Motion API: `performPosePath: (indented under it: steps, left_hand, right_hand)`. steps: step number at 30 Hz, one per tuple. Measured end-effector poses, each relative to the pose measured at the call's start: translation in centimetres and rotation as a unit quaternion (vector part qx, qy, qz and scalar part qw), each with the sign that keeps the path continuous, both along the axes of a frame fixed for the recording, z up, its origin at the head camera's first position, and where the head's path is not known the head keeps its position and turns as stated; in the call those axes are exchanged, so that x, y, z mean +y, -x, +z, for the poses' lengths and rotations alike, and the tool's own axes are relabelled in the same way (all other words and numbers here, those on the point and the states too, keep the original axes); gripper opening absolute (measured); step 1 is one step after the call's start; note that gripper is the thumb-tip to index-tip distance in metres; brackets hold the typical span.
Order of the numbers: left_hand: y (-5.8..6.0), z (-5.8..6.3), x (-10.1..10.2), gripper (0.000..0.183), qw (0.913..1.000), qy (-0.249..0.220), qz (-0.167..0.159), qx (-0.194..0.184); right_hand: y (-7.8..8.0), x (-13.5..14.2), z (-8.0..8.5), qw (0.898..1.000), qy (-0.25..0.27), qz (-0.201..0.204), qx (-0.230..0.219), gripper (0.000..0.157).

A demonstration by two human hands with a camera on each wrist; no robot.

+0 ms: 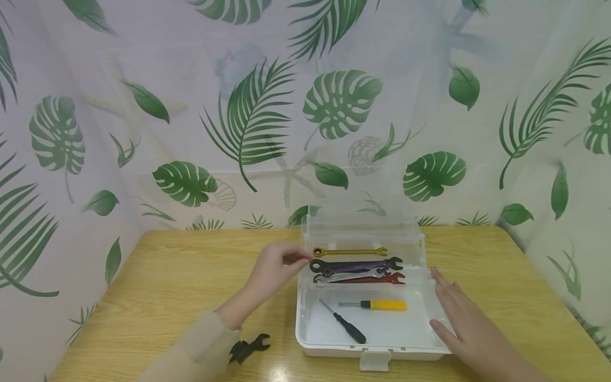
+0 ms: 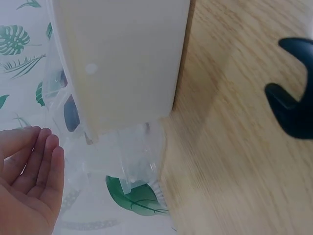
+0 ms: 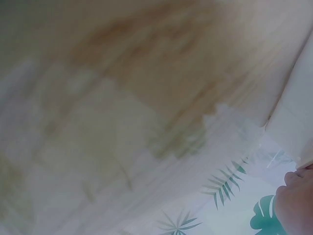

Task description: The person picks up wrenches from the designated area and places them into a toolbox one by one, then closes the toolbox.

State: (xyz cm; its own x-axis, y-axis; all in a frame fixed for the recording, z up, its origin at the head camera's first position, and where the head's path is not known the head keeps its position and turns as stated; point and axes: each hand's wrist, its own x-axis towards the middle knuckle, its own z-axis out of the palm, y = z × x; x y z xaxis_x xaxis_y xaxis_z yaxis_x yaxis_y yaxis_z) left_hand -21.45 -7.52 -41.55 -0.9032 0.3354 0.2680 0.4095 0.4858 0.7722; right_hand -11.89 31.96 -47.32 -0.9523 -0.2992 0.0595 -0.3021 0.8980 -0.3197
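Observation:
A white toolbox (image 1: 305, 318) with its clear lid (image 1: 363, 225) raised stands on the table. In its clear upper tray lie several wrenches, among them a gold wrench (image 1: 350, 252), a purple one and a red wrench (image 1: 396, 278). Below them are a yellow-handled screwdriver (image 1: 386, 305) and a black-handled screwdriver (image 1: 350, 328). My left hand (image 1: 277, 265) is at the tray's left end, fingertips close to the black wrench's ring end; the left wrist view shows nothing between the fingers. Extended fingers of my right hand (image 1: 465, 318) rest along the toolbox's right rim.
A black open-ended wrench (image 1: 250, 347) lies on the wooden table (image 1: 191, 276) left of the toolbox, partly hidden by the left sleeve (image 1: 200, 345). A leaf-patterned cloth (image 1: 267, 185) hangs behind the table. The toolbox's white latch (image 1: 375, 361) sticks out at the front.

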Motion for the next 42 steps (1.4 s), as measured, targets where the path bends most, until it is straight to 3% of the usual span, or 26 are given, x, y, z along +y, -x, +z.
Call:
performPosePath:
  steps: [11, 18, 42]
  left_hand:
    - [-1.5, -0.8, -2.1, 0.007, 0.9993, 0.008, 0.014, 0.033]
    - [-2.8, -1.2, -3.5, 0.007, 0.9993, 0.014, 0.033, -0.012]
    - [-6.6, -3.4, -8.2, 0.008, 0.9900, 0.013, 0.106, -0.092]
  right_hand:
    - [0.0, 0.0, -0.1, 1.000, -0.006, 0.000, 0.010, 0.081]
    - [-0.1, 0.1, -0.2, 1.000, -0.006, -0.005, 0.002, 0.081]
    - [-0.1, -0.1, -0.1, 1.000, 0.009, -0.015, -0.023, 0.083]
